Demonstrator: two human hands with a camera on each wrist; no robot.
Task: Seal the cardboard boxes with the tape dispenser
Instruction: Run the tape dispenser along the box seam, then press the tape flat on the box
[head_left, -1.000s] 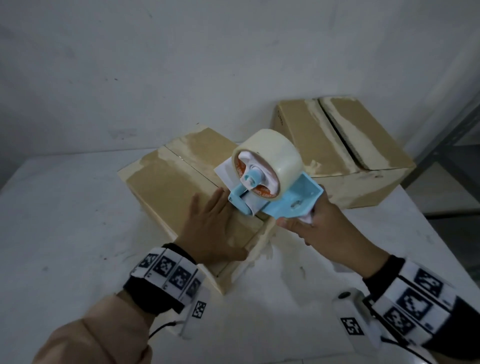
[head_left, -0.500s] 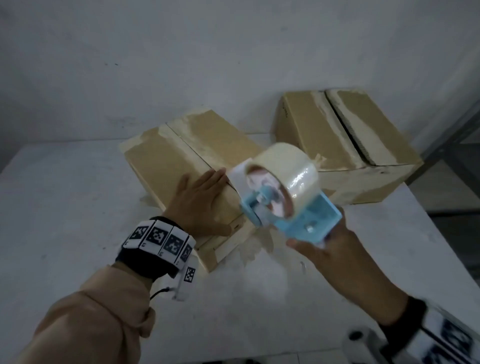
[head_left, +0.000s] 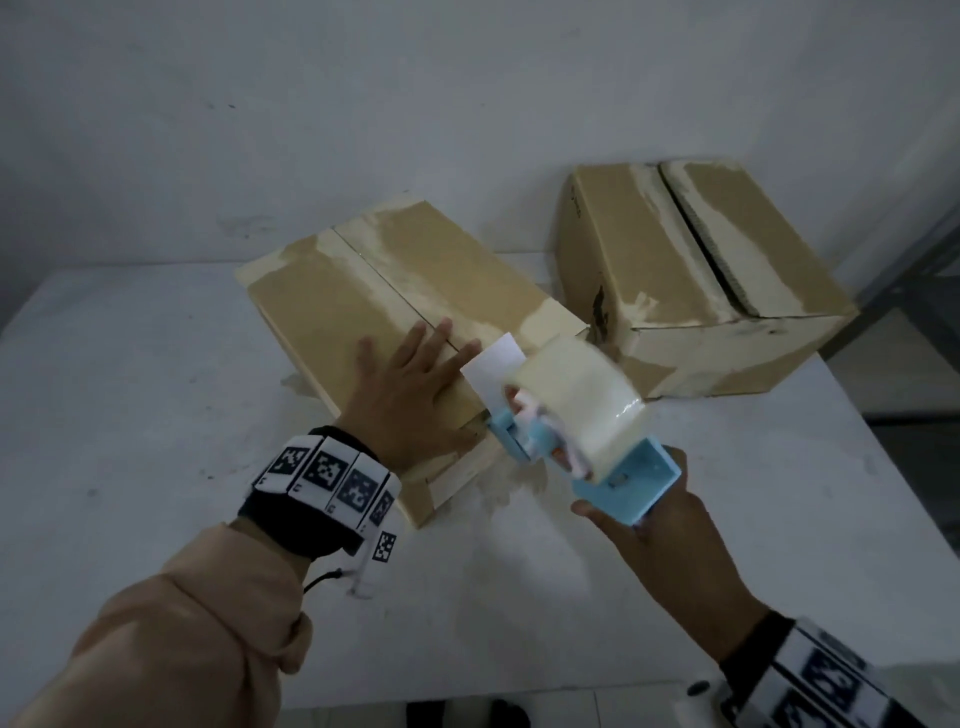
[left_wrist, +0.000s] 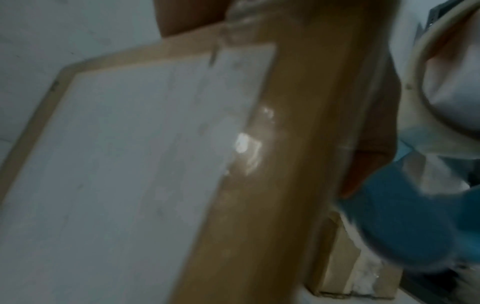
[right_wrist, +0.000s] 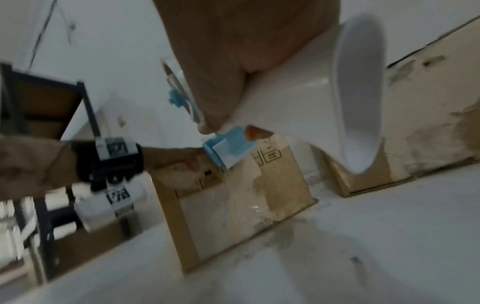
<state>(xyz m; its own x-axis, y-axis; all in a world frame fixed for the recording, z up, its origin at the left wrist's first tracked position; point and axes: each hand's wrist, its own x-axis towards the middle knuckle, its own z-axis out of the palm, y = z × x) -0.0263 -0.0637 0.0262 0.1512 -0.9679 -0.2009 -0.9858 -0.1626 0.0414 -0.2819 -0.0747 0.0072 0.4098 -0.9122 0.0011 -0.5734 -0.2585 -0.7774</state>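
A flat cardboard box (head_left: 332, 291) lies on the white table, its top flaps meeting along a centre seam. My left hand (head_left: 410, 395) rests flat on its near end with fingers spread. My right hand (head_left: 670, 540) grips the handle of a light blue tape dispenser (head_left: 623, 478) carrying a roll of clear tape (head_left: 587, 400). The dispenser's front sits at the box's near right edge, just right of the left hand. In the right wrist view the dispenser's blue front (right_wrist: 228, 148) is against the box end (right_wrist: 233, 205). A second, taller cardboard box (head_left: 691, 280) stands at the back right.
The white table (head_left: 130, 415) runs to a wall behind the boxes. A dark metal shelf frame (head_left: 914, 260) stands off the table's right edge. Old tape residue marks the tabletop in front of the near box.
The dispenser has moved down and toward me, from above the box's top to its near right edge. The left hand stays flat on the box. The head view has tilted.
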